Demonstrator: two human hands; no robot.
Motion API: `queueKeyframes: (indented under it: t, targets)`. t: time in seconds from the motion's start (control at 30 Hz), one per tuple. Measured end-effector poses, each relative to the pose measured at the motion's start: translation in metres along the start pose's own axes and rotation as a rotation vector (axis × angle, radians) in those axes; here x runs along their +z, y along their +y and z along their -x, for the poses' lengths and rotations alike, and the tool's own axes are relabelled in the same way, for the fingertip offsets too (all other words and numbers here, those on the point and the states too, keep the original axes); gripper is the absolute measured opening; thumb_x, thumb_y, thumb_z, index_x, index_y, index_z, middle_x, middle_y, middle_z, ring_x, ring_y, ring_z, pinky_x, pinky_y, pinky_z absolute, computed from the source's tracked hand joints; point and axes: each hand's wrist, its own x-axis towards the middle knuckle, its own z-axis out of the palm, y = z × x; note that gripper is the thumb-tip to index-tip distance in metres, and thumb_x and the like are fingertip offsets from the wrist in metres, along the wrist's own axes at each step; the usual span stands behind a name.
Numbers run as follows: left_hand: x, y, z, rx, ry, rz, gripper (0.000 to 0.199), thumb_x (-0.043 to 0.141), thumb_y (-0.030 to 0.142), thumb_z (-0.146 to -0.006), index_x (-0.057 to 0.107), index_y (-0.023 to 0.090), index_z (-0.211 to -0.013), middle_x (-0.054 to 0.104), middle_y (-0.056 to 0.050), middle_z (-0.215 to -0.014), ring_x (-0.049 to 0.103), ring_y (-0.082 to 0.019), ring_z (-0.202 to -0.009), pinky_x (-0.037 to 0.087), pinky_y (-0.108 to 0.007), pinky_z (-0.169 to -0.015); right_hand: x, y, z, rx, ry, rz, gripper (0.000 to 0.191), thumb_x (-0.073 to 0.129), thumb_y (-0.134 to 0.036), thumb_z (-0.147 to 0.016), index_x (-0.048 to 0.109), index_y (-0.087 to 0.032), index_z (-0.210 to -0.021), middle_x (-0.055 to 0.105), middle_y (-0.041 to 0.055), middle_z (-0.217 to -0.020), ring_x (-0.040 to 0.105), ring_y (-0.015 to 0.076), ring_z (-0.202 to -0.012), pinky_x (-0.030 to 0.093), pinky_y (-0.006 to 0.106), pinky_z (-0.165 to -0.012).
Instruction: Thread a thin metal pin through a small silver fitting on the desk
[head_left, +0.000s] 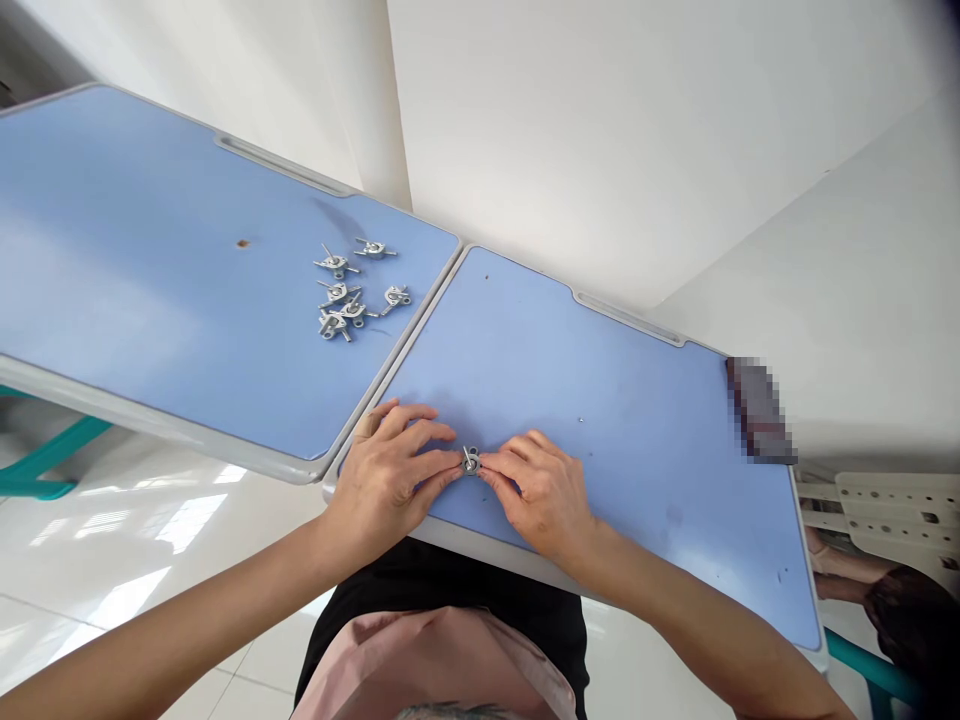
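Observation:
A small silver metal fitting [470, 462] with a thin upright pin is at the near edge of the right-hand blue desk. From its left side, my left hand [394, 465] pinches it between thumb and index finger, the other fingers spread above the desk. My right hand [541, 487] grips the same fitting from the right with thumb and fingertips. Several similar metal fittings [352, 310] lie in a loose group on the left-hand blue desk, beyond my left hand.
Two blue desks meet at a narrow seam [397, 360]. A pixelated dark object [759, 410] lies at the right desk's far right edge. White walls [540, 130] rise behind. Another person's arm or leg [847, 565] shows at far right, beside a cream perforated panel [900, 510].

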Motion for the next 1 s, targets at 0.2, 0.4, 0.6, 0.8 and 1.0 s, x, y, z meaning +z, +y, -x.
queueKeyframes:
  t: [0.2,0.4,0.6,0.8,1.0]
  targets:
    - [-0.002,0.0029,-0.0016,0.012,-0.03,-0.006,0.016,0.059,0.018,-0.093,0.071,0.023,-0.084,0.072,-0.002,-0.098,0.059,-0.026,-0.107,0.036,-0.051,-0.102,-0.0035,-0.0037,-0.0019,-0.031,-0.03,0.105,0.019,0.057,-0.022,-0.096,0.072,-0.023,-0.086,0.065,0.0008,-0.074,0.051,0.0153,-0.073,0.026,0.03,-0.048]
    - [-0.0036,0.0004,-0.0005,-0.031,-0.03,0.04,0.008,0.064,0.024,-0.091,0.07,0.023,-0.097,0.072,-0.003,-0.102,0.058,-0.026,-0.107,0.04,-0.047,-0.095,-0.0012,-0.0019,0.0,-0.031,-0.013,0.075,0.012,0.061,-0.023,-0.095,0.072,-0.023,-0.091,0.067,0.0009,-0.079,0.054,0.0163,-0.077,0.032,0.03,-0.053]
    - [-0.0044,0.0014,-0.0006,-0.053,-0.019,0.053,0.014,0.065,0.029,-0.091,0.069,0.023,-0.103,0.072,-0.004,-0.104,0.058,-0.028,-0.109,0.042,-0.045,-0.092,0.0012,-0.0024,0.0012,-0.011,-0.002,0.059,0.01,0.066,-0.029,-0.092,0.071,-0.022,-0.097,0.069,0.0019,-0.083,0.056,0.0176,-0.08,0.036,0.03,-0.057]
    - [-0.001,0.0002,-0.0004,-0.056,-0.03,0.101,0.016,0.065,0.03,-0.091,0.069,0.023,-0.105,0.07,-0.005,-0.105,0.057,-0.027,-0.109,0.044,-0.045,-0.091,0.0035,-0.0046,-0.001,-0.002,-0.012,0.046,0.007,0.066,-0.028,-0.092,0.071,-0.024,-0.093,0.069,0.0004,-0.082,0.056,0.0169,-0.079,0.035,0.03,-0.056]
    - [0.0005,-0.0017,-0.0006,-0.053,-0.045,0.118,0.016,0.065,0.026,-0.091,0.068,0.021,-0.105,0.07,-0.006,-0.105,0.056,-0.028,-0.109,0.045,-0.046,-0.09,0.0034,-0.005,-0.0038,0.005,-0.014,0.008,0.004,0.067,-0.023,-0.09,0.07,-0.023,-0.093,0.068,-0.0006,-0.081,0.055,0.0163,-0.078,0.035,0.029,-0.058]
